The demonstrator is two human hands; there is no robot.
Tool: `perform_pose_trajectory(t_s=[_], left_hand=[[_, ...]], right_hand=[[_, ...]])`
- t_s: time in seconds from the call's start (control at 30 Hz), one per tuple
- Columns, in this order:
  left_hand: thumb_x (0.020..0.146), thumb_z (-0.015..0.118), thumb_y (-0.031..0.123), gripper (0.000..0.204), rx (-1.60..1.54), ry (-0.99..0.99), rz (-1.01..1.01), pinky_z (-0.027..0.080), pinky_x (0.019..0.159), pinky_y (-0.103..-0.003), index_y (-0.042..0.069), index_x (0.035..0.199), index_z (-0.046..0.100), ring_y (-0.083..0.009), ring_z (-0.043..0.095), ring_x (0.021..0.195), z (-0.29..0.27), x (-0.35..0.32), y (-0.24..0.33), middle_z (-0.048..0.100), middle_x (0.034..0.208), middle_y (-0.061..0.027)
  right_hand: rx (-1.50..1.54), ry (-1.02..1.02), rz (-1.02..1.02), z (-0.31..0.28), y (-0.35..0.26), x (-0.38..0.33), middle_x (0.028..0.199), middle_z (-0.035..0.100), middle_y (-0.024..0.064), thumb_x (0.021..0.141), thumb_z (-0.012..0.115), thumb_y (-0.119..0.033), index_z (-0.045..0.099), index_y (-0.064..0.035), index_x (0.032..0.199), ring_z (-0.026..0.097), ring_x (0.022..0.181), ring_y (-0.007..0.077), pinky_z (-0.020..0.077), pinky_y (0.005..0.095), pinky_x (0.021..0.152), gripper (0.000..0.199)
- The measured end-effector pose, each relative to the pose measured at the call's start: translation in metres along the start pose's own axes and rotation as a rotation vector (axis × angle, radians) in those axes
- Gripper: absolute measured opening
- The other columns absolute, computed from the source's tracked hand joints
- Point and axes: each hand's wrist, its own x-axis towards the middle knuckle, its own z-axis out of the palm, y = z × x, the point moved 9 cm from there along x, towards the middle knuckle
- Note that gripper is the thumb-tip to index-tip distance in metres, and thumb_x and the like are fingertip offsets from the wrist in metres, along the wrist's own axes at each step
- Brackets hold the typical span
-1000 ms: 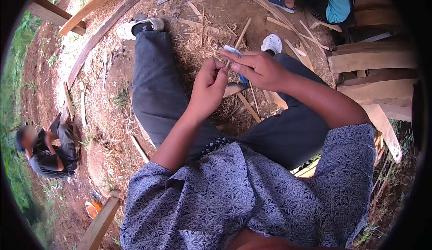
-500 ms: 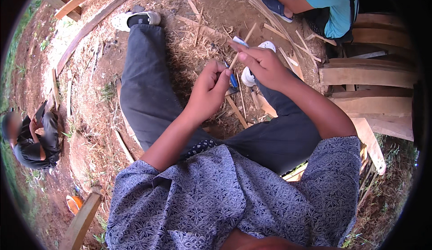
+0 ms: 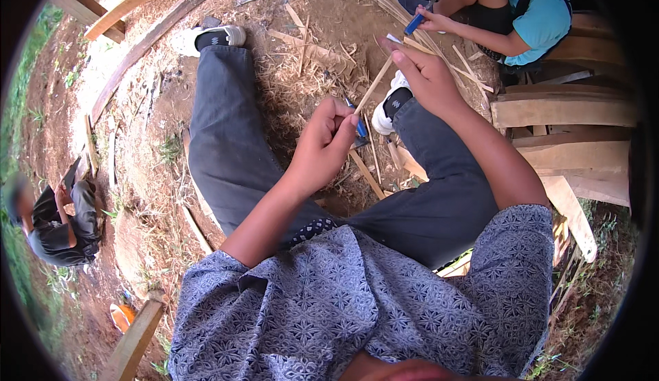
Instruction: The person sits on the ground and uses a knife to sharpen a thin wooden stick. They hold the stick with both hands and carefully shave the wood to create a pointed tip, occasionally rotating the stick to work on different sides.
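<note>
Pinching thin wood stick (image 3: 374, 88) btwn thumb + fingers of L hand (image 3: 322, 142), slanted up twd R hand (image 3: 429, 82); holding R fingers tog., can't tell if clamped on small white piece (image 3: 393, 38). Seeing blue-handled tool (image 3: 361, 128) just behind L hand; co-worker's hand (image 3: 434, 21) w/ blue obj. (image 3: 414, 24) beyond R hand; stacked planks (image 3: 563, 113) far R.

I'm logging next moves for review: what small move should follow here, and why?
Probably slide the right hand down the thin wooden stick toward the left hand: the left pinches the stick's near end, while the right is near the far end, where a small white piece shows.
</note>
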Motion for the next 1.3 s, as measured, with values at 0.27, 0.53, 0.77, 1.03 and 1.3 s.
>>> perform_pose_trajectory(t_s=[0.27, 0.53, 0.77, 1.03, 1.3], left_hand=[[0.105, 0.052, 0.011, 0.009, -0.101, -0.035, -0.033, 0.036, 0.061, -0.021, 0.005, 0.104, 0.046, -0.0022, 0.043, 0.069, 0.003, -0.002, 0.005, 0.05, 0.08, 0.0034], [0.106, 0.049, 0.013, 0.009, -0.092, -0.004, 0.008, 0.031, 0.052, -0.021, 0.005, 0.108, 0.045, -0.0029, 0.039, 0.059, 0.0, -0.003, 0.007, 0.046, 0.073, 0.0035], [0.107, 0.046, 0.014, 0.015, -0.057, -0.157, -0.091, 0.038, 0.058, -0.023, 0.004, 0.119, 0.046, -0.0051, 0.043, 0.064, 0.016, -0.002, 0.013, 0.048, 0.077, 0.0017], [0.109, 0.041, 0.019, 0.022, 0.049, -0.023, -0.167, 0.035, 0.058, -0.021, 0.005, 0.112, 0.058, -0.004, 0.041, 0.065, 0.014, 0.001, 0.001, 0.045, 0.077, 0.0048], [0.109, 0.042, 0.017, 0.021, 0.051, 0.012, -0.134, 0.035, 0.059, -0.022, 0.004, 0.106, 0.059, -0.0032, 0.04, 0.066, 0.002, 0.005, 0.008, 0.045, 0.075, 0.0052]], right_hand=[[-0.08, 0.035, 0.072, -0.022, 0.01, 0.007, 0.1, 0.073, 0.0152, 0.107, 0.047, -0.03, 0.058, -0.0063, 0.14, 0.057, 0.074, 0.0112, 0.0487, 0.0294, 0.078, 0.042], [-0.035, -0.01, 0.052, -0.012, -0.002, 0.005, 0.087, 0.067, 0.0027, 0.107, 0.048, -0.032, 0.06, -0.0098, 0.14, 0.051, 0.068, 0.0079, 0.0455, 0.0275, 0.067, 0.042], [0.164, 0.044, -0.175, -0.006, -0.033, -0.002, 0.103, 0.071, 0.0038, 0.107, 0.046, -0.032, 0.057, -0.0094, 0.142, 0.06, 0.076, 0.0071, 0.0499, 0.0237, 0.063, 0.043], [-0.058, -0.119, -0.3, 0.008, -0.04, -0.001, 0.085, 0.068, 0.0077, 0.105, 0.049, -0.026, 0.058, -0.0097, 0.141, 0.066, 0.079, 0.0192, 0.0515, 0.0327, 0.077, 0.04], [0.086, -0.168, -0.367, 0.044, -0.061, -0.025, 0.112, 0.071, 0.0223, 0.104, 0.051, -0.025, 0.059, -0.0104, 0.139, 0.071, 0.099, 0.024, 0.0517, 0.0354, 0.085, 0.039]])
